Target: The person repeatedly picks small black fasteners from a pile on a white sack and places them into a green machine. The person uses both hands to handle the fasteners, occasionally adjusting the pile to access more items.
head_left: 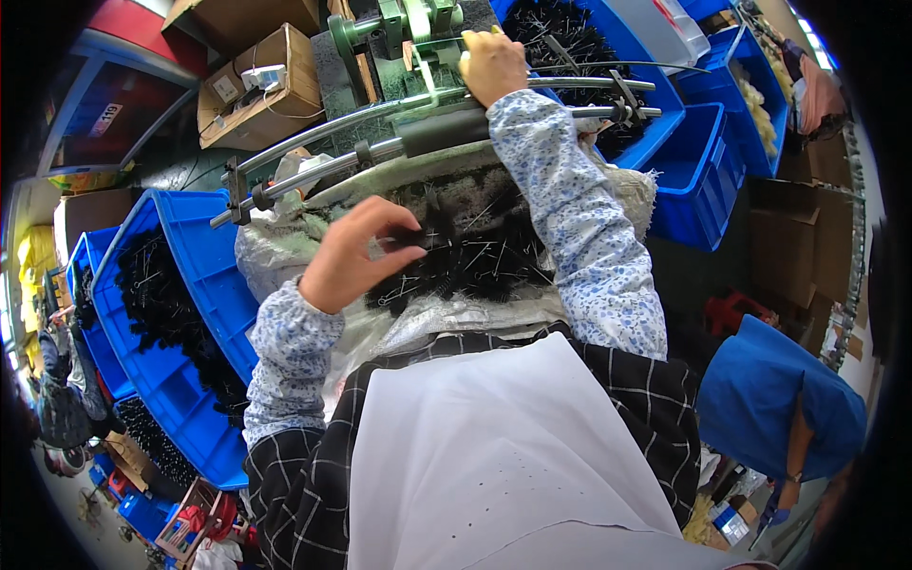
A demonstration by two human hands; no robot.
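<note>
My left hand (356,249) is over a heap of small black pieces with thin metal pins (489,252). Its thumb and fingers curve toward each other with a gap between the tips. Only dark pieces show in that gap, and they are blurred. Farther off, my right hand (494,65) is closed at a green machine (418,52), its fingers curled in beside the green parts. What lies inside that grip is hidden. Two curved metal rods (366,152) run across the machine's near side, below my right hand. The heap rests on whitish woven sacking (427,318).
Blue crates (204,256) with black pieces stand at the left. Another blue crate (655,66) of black pieces is at the far right, with a smaller blue bin (698,180) below it. A cardboard box (261,85) sits left of the machine. Blue cloth (774,399) covers something at the right.
</note>
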